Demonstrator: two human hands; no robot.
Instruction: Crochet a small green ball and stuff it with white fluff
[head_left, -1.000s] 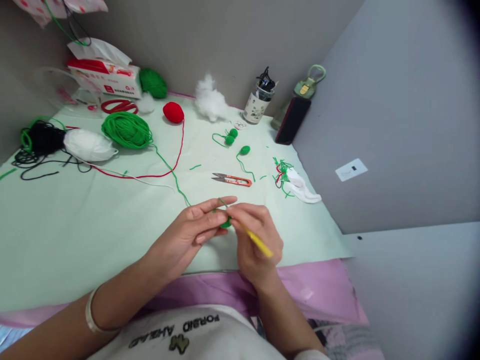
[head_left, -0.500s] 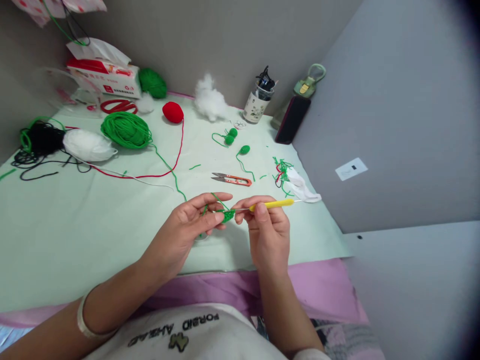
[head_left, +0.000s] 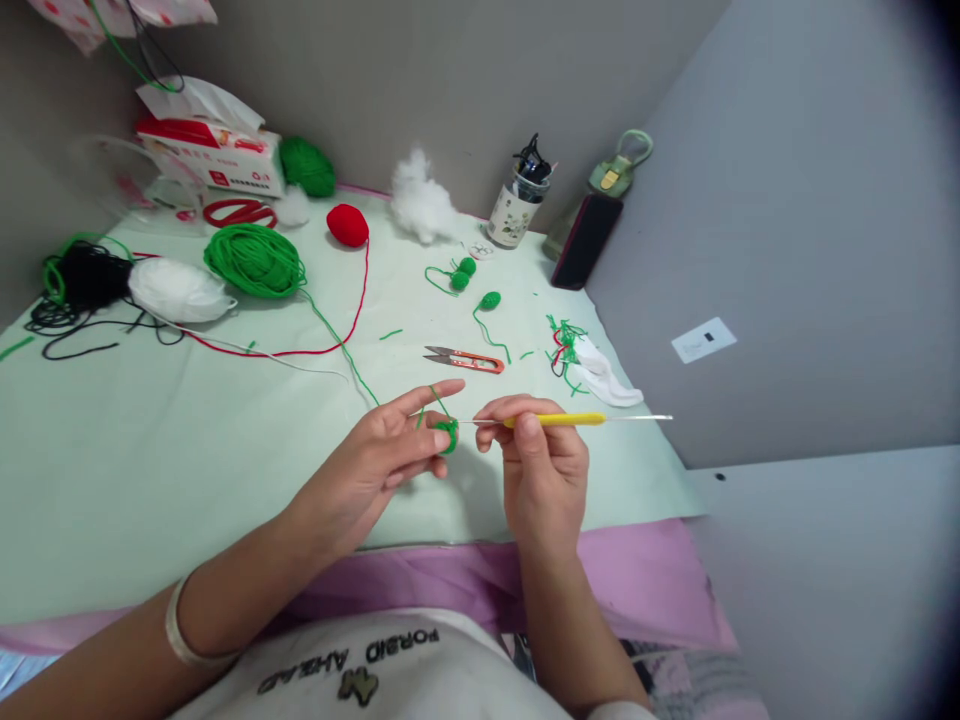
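Observation:
Between thumb and fingers, my left hand (head_left: pixel 382 455) pinches a small green crochet piece (head_left: pixel 448 436). A green strand runs over its raised index finger and back to the green yarn ball (head_left: pixel 255 262). My right hand (head_left: pixel 544 460) is closed around the yellow handle of a crochet hook (head_left: pixel 570 420). The hook's thin metal tip points left and meets the top edge of the green piece; its other metal end sticks out to the right. Just beyond the hands lie orange-handled thread snips (head_left: pixel 465 359).
Small green crocheted balls (head_left: pixel 460 280) and another one (head_left: pixel 490 300) lie past the snips. Red yarn (head_left: pixel 348 226), white yarn (head_left: pixel 180 290), black yarn (head_left: pixel 88 278) and fibre stuffing (head_left: pixel 421 200) lie farther back. Yarn scraps (head_left: pixel 568 342), a phone (head_left: pixel 587 240) and a pen jar (head_left: pixel 517 205) are at right.
My right hand has shifted slightly right and down with the hook, now held more level. The green piece has turned in my left hand, showing a rounder shape.

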